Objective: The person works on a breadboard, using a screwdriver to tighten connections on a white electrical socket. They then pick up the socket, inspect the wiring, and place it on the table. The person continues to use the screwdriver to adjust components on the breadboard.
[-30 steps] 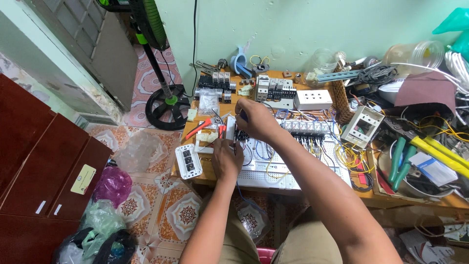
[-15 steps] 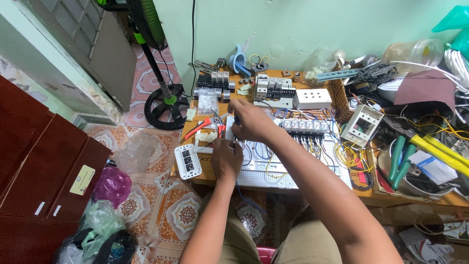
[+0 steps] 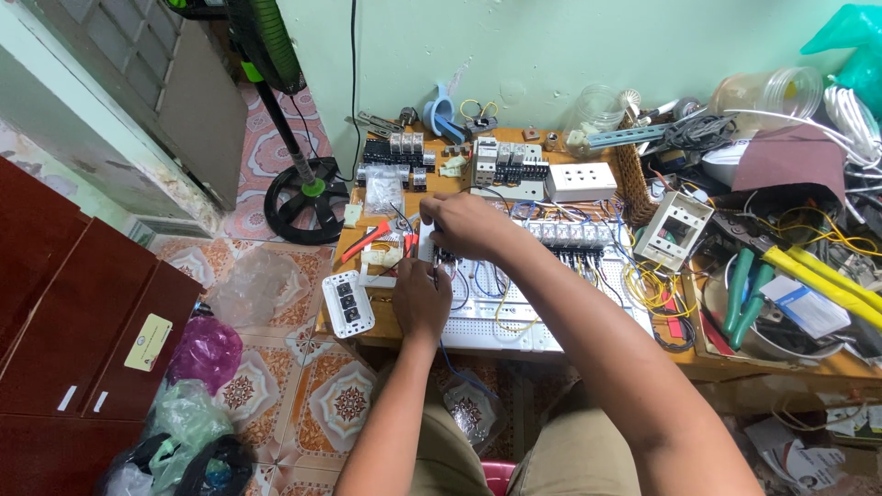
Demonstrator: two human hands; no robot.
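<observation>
At desk centre: one white perforated mounting panel (image 3: 501, 317) lies flat on the wooden desk (image 3: 386, 326), carrying thin looped wires and one row of grey breaker modules (image 3: 574, 234) along its upper edge.
Left hand: one left hand (image 3: 421, 296) rests on the panel's left edge, fingers curled toward a small component; what it grips is hidden behind the knuckles, so I cannot tell whether it is closed on anything.
Right hand: one right hand (image 3: 467, 225) sits just above the left hand, fingers narrowed and pinching a small white part (image 3: 426, 241) at the panel's upper left corner.
Red-handled tool: one red-handled tool (image 3: 378, 241) lies just left of the hands on the desk.
Socket plates: two. One white three-socket plate (image 3: 347, 304) overhangs the desk's left front edge; one white socket box (image 3: 580, 181) lies behind the breaker row.
Switch housing: one empty white switch housing (image 3: 678, 230) lies tilted, right of the panel.
Green-handled pliers: one pair of green-handled pliers (image 3: 746, 296) lies at the right, beside one yellow-handled cutter (image 3: 827, 278).
Rear row: several black and grey relay blocks (image 3: 397, 152) stand near the wall.
Floor: one fan stand (image 3: 303, 188) on patterned tiles, left of the desk; several plastic bags (image 3: 197, 432) lie near one dark red cabinet (image 3: 64, 340).
</observation>
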